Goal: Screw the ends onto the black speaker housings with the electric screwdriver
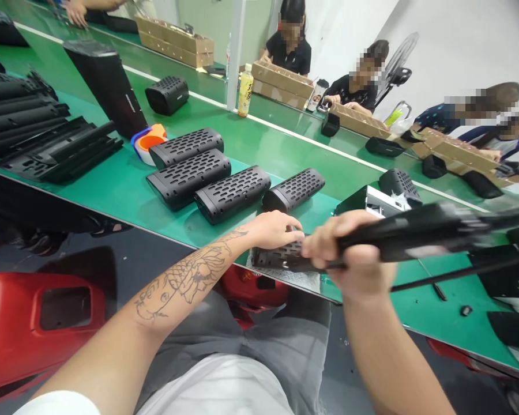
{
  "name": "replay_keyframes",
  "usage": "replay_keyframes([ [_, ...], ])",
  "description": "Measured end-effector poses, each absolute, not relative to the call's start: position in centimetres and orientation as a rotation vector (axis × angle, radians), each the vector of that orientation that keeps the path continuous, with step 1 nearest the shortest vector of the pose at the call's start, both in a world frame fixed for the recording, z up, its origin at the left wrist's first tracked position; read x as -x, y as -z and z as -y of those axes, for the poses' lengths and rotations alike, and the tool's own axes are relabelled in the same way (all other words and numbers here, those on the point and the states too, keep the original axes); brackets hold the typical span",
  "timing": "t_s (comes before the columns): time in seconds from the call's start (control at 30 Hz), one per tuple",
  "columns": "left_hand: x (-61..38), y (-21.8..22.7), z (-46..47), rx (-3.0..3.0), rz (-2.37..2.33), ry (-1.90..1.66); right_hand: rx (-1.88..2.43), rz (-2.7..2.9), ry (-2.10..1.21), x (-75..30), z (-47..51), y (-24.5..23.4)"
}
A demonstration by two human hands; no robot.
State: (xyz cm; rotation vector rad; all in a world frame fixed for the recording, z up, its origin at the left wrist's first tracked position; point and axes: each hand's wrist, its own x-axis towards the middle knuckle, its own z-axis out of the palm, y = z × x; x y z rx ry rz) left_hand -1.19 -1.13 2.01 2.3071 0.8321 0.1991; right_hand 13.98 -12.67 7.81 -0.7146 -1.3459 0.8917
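A black speaker housing [277, 257] with slotted holes lies on a pale cloth at the table's near edge. Across its top rests my left hand [274, 230], fingers bent over the far side and partly hidden, thumb and forefinger near its right part. My right hand [358, 253] is wrapped round a black electric screwdriver [409, 230], held almost level with its tip end toward the housing. Motion blurs the tool and hides the tip. Just beyond stand several similar housings, the nearest being one housing [233, 193] and another housing [296, 189].
Stacked black shell parts [34, 127] lie at the left, beside a tall black case [106, 86] and an orange-and-white tape roll [151, 141]. A white-edged box [372, 199] stands at right. Across the green table [285, 150], a drink bottle [245, 91] stands near co-workers with cardboard boxes [283, 83].
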Motion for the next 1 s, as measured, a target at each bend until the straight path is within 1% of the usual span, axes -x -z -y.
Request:
replay_keyframes([
  [0.07,1.2,-1.5,1.7,-2.439,-0.720,-0.106,0.763,1.258,-0.729,-17.3,13.0,-9.8],
  [0.13,0.9,-1.2,2.3,-2.581,-0.652,0.021,0.885,1.170,-0.432,-21.4,12.6,-10.8],
  [0.2,0.6,-1.4,2.6,-2.672,-0.603,0.099,1.021,1.084,-0.151,-25.8,11.6,-10.5],
  [0.3,0.4,-3.0,2.0,-2.646,-0.517,0.140,1.104,1.029,-0.003,-31.1,9.7,-8.2],
  [0.37,0.5,-5.0,0.6,-2.546,-0.516,0.119,1.086,1.038,-0.017,-33.4,8.9,-6.2],
  [0.47,-0.1,-8.6,-3.1,-2.417,-0.604,-0.028,1.073,1.064,-0.124,-34.7,8.6,-4.2],
  [0.57,-2.8,-11.5,-9.2,-2.423,-0.831,-0.241,1.110,1.064,-0.220,-34.7,9.1,-3.6],
  [0.63,-5.7,-12.2,-14.3,-2.453,-1.060,-0.414,1.148,1.069,-0.244,-34.7,9.5,-3.7],
  [0.7,-8.9,-11.7,-19.5,-2.466,-1.265,-0.532,1.184,1.077,-0.258,-34.6,9.9,-3.8],
  [0.77,-11.8,-10.1,-24.1,-2.445,-1.427,-0.528,1.211,1.082,-0.271,-34.6,10.4,-3.7],
  [0.87,-14.7,-6.7,-28.4,-2.345,-1.598,-0.387,1.175,1.064,-0.302,-34.2,11.5,-3.7],
  [1.0,-15.5,-3.4,-29.7,-2.253,-1.672,-0.137,1.047,1.027,-0.381,-33.5,13.9,-4.2],
])
